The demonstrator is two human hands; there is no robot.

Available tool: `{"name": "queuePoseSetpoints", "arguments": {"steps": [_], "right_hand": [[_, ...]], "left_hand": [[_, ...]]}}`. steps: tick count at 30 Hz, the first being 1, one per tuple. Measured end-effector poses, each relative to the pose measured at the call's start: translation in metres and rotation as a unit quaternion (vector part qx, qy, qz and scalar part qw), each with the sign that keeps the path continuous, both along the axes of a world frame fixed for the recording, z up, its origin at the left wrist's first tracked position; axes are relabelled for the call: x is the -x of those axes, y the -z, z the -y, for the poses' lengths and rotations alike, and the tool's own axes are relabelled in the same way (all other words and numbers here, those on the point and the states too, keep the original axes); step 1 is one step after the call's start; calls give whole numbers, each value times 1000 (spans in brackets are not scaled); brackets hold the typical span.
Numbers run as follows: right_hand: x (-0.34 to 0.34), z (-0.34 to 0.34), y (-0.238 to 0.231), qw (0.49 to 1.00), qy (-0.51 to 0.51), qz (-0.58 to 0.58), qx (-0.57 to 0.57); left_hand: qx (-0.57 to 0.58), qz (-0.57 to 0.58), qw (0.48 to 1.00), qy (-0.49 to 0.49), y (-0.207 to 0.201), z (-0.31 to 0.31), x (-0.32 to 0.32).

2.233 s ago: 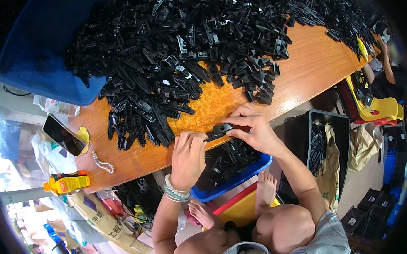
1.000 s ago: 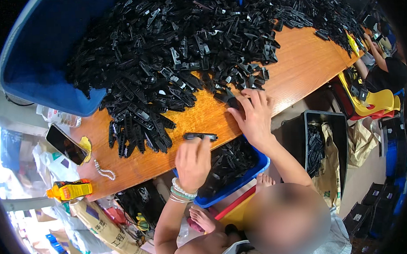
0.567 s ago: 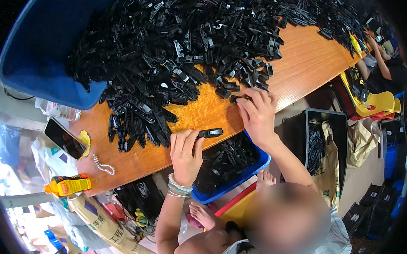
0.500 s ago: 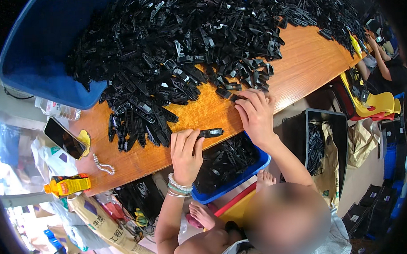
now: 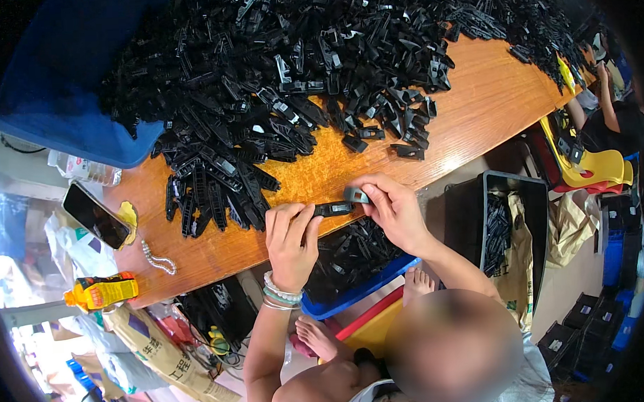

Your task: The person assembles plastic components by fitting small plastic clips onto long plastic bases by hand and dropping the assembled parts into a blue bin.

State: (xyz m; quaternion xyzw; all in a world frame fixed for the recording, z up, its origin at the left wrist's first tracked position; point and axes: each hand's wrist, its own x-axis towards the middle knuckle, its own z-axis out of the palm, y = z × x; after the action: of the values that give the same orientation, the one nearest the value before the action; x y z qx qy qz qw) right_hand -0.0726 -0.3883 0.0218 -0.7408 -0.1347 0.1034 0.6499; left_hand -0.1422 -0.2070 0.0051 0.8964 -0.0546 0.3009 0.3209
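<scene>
Near the table's front edge, my left hand (image 5: 292, 244) pinches a long black plastic part (image 5: 334, 209), which points right. My right hand (image 5: 392, 211) grips a short dark plastic piece (image 5: 355, 194) between thumb and fingers, at the right end of the long part. The two pieces meet or overlap there; whether they are joined I cannot tell. Beyond my hands a big heap of black plastic parts (image 5: 273, 66) covers the wooden table (image 5: 469, 115). Below my hands, a blue bin (image 5: 361, 283) holds more black parts.
On the left lie a phone (image 5: 96, 214), a bead bracelet (image 5: 158, 258) and a yellow bottle (image 5: 103, 291). A large blue tub (image 5: 52, 119) leans at the far left. At the right stand a black crate (image 5: 512, 185) and a yellow chair (image 5: 593, 167). Another person's arm (image 5: 608, 99) shows far right.
My right hand has come from the edge of the heap to the long part's right end, bringing the short piece. My left hand still holds the long part in nearly the same place.
</scene>
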Motion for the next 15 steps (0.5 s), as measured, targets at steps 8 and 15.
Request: {"name": "queuePoseSetpoints", "arguments": {"steps": [8, 15], "right_hand": [[-4, 9, -19, 980, -144, -133, 27], [-5, 9, -14, 971, -75, -165, -153]], "left_hand": [[-11, 4, 1000, 0, 1, -3, 1], [-7, -3, 1000, 3, 0, -3, 1]]}}
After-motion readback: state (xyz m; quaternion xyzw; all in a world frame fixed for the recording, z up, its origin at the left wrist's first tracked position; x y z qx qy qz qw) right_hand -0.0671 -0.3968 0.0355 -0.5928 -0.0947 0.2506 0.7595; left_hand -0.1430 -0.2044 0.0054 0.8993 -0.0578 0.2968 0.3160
